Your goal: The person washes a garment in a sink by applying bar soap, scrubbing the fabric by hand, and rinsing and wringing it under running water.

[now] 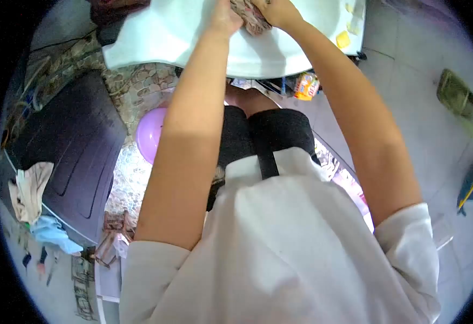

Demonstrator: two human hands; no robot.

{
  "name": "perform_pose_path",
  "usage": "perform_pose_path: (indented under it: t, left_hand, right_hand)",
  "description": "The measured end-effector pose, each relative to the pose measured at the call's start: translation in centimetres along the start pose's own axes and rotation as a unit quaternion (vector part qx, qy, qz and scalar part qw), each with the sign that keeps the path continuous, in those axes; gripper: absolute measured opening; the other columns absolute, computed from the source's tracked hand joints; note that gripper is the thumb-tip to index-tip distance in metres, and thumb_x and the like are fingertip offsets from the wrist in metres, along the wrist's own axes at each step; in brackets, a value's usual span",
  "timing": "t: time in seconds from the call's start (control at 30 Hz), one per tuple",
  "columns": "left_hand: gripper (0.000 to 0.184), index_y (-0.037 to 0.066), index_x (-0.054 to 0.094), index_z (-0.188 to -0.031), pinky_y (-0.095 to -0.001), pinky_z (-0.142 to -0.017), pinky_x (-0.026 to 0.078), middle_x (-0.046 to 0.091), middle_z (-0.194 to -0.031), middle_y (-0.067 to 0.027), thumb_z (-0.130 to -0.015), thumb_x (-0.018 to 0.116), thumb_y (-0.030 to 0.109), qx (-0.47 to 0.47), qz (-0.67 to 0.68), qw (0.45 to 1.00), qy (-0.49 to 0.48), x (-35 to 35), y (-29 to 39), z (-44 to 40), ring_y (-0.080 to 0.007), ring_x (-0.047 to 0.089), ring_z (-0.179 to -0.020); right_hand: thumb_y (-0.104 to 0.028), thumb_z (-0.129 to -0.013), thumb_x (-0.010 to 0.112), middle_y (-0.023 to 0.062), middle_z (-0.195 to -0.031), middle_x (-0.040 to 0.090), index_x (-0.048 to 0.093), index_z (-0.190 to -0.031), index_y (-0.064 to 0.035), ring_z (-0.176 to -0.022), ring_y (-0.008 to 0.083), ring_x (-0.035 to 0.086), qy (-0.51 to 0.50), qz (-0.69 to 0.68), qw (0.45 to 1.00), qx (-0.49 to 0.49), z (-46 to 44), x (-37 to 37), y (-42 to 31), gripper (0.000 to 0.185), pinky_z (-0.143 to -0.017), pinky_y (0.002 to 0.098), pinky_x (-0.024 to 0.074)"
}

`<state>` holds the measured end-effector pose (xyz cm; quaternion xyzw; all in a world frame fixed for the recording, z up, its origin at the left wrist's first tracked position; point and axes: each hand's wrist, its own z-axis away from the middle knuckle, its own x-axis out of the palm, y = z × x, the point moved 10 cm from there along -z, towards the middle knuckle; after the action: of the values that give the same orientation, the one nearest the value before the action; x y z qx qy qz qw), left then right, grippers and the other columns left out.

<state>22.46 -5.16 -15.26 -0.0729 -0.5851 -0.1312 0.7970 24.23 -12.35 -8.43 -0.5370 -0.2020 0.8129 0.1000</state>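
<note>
At the top edge of the view, a crumpled brownish patterned cloth [251,20] is bunched up over the white sink [263,63]. My right hand [277,12] is closed on the cloth from the right, its fingers curled around the folds. From the left, my left hand [229,18] presses against the same cloth and appears closed on it, though the frame's edge cuts off part of its fingers. Both forearms stretch forward over the sink's front rim.
A yellow sponge-like piece [343,39] lies on the sink's right rim. Below it is an orange packet [306,86]. A purple balloon-like round object [149,135] sits by my left arm. A dark panel [66,156] stands left, with a beige cloth [32,189] and blue cloth [55,233] over its edge.
</note>
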Motion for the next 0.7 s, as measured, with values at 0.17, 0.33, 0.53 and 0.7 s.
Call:
perform_pose_path:
  t: [0.17,0.33,0.53,0.7]
  left_hand:
    - [0.034,0.010,0.051,-0.115,-0.0350,-0.077,0.049,0.059,-0.100,-0.0088,-0.082,0.056,0.013,0.016,-0.089,0.996,0.027,-2.7,0.1,-0.2,-0.0226,0.057,-0.092]
    - [0.042,0.006,0.049,-0.117,-0.0302,-0.066,0.050,0.059,-0.094,-0.0074,-0.076,0.059,-0.001,0.061,-0.127,0.985,0.095,-2.6,1.2,0.3,-0.0177,0.059,-0.082]
    - [0.042,0.003,0.048,-0.117,-0.0273,-0.057,0.047,0.059,-0.086,-0.0069,-0.077,0.063,0.004,0.080,-0.217,0.967,0.105,-1.7,1.8,0.4,-0.0160,0.057,-0.068]
    - [0.037,0.005,0.051,-0.113,-0.0276,-0.079,0.045,0.057,-0.101,-0.0043,-0.086,0.059,0.028,0.169,-0.282,0.942,0.068,0.0,2.5,0.7,-0.0155,0.053,-0.093]
  right_hand:
    - [-0.032,-0.083,0.054,0.0248,-0.088,0.060,0.039,-0.113,0.0062,-0.075,0.0323,0.062,0.045,-0.102,0.990,0.083,2.3,0.6,6.2,0.050,-0.065,0.0397,0.0500]
    - [-0.039,-0.080,0.061,0.0125,-0.101,0.059,0.047,-0.115,0.0043,-0.089,0.0194,0.055,0.006,-0.201,0.975,0.090,3.3,1.6,6.3,0.058,-0.078,0.0295,0.0445]
    - [-0.026,-0.079,0.060,0.0091,-0.095,0.060,0.048,-0.112,0.0025,-0.083,0.0151,0.057,0.028,-0.265,0.958,0.107,2.2,0.4,6.0,0.045,-0.072,0.0280,0.0469]
    - [-0.020,-0.082,0.053,0.0213,-0.092,0.060,0.040,-0.114,0.0056,-0.075,0.0265,0.061,0.049,-0.326,0.944,0.007,3.3,-2.0,-2.3,0.043,-0.069,0.0363,0.0500]
